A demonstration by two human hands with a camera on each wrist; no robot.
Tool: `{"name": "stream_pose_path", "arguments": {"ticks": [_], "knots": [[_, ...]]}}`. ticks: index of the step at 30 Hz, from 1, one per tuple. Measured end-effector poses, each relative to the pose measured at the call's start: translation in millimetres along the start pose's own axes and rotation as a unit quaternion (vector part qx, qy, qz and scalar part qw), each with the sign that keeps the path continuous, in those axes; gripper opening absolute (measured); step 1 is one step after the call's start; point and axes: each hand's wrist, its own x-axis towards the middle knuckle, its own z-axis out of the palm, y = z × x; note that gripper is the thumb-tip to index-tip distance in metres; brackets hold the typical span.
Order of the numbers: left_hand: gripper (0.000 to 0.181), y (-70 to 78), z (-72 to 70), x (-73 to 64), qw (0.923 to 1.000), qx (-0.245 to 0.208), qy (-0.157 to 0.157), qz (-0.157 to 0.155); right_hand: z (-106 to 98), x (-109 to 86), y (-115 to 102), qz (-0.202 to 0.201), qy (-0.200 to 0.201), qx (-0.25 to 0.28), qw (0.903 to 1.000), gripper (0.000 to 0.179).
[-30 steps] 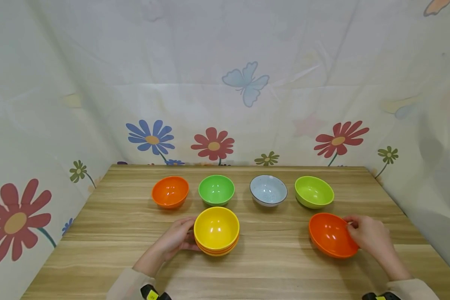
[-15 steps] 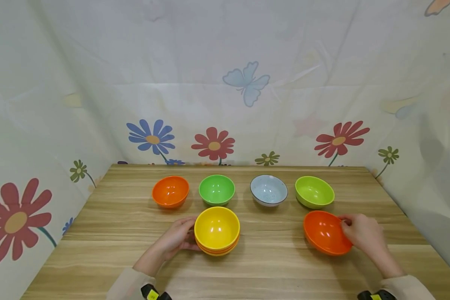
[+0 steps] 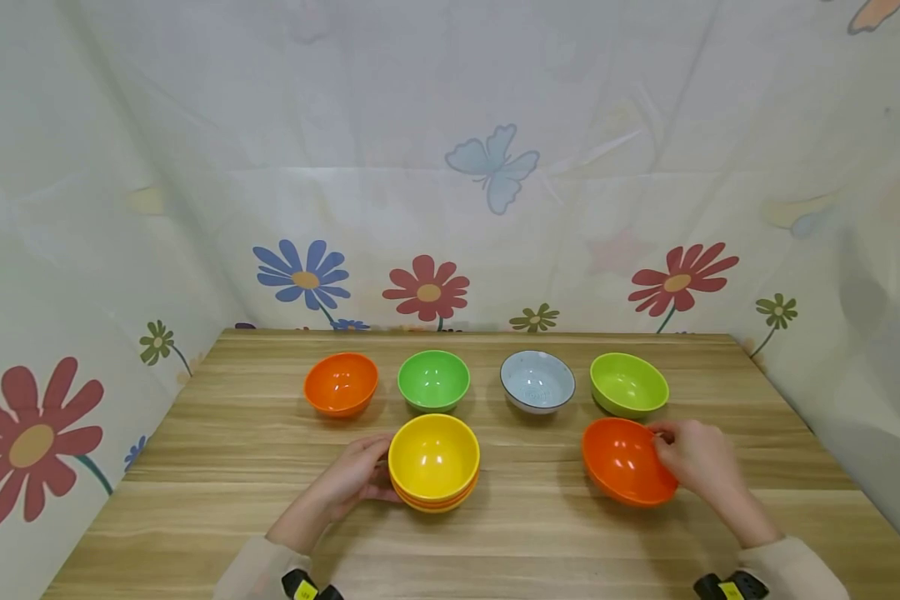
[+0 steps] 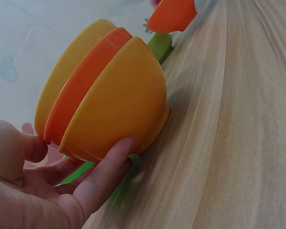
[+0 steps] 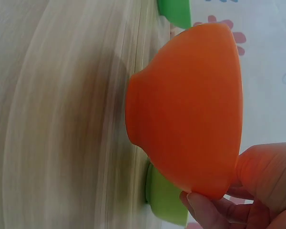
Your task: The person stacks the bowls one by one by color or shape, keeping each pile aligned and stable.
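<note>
A stack of bowls point(image 3: 435, 460), yellow on top with orange and yellow below, stands upright at front centre. My left hand point(image 3: 357, 472) rests against its left side. In the left wrist view its thumb touches the rims, and fairly straight fingers point(image 4: 105, 176) lie along the lower bowl's wall. To the right, my right hand point(image 3: 693, 457) pinches the right rim of an orange bowl point(image 3: 624, 462) and holds it just above the table. The right wrist view shows that bowl's outside point(image 5: 190, 109), with the thumb and fingers at its rim.
A row of single bowls stands behind: orange point(image 3: 341, 385), green point(image 3: 433, 381), pale blue-grey point(image 3: 537, 382) and lime green point(image 3: 628, 385). The lime bowl is close behind the held one. A flower-printed curtain point(image 3: 487, 233) rises at the table's back edge.
My right hand has carried the orange bowl leftward and slightly back, closer to the stack. My left hand and the stack have stayed in place.
</note>
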Motion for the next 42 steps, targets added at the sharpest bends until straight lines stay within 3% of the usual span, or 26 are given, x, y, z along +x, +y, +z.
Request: {"name": "stream_pose_path", "arguments": {"ticks": [8, 15, 42], "knots": [[0.047, 0.0, -0.2, -1.2, 1.0000, 0.001, 0.002, 0.000, 2, 5.5, -19, -0.017, -0.012, 0.001, 0.9998, 0.018], [0.047, 0.2, -0.2, -0.5, 1.0000, 0.003, 0.004, -0.005, 1, 12.7, -36, -0.043, 0.011, -0.004, 0.9990, 0.016], [0.047, 2.0, 0.9, -1.1, 1.0000, 0.004, 0.002, -0.004, -3, 39.1, -103, -0.122, 0.018, 0.018, 0.9921, 0.017]]}}
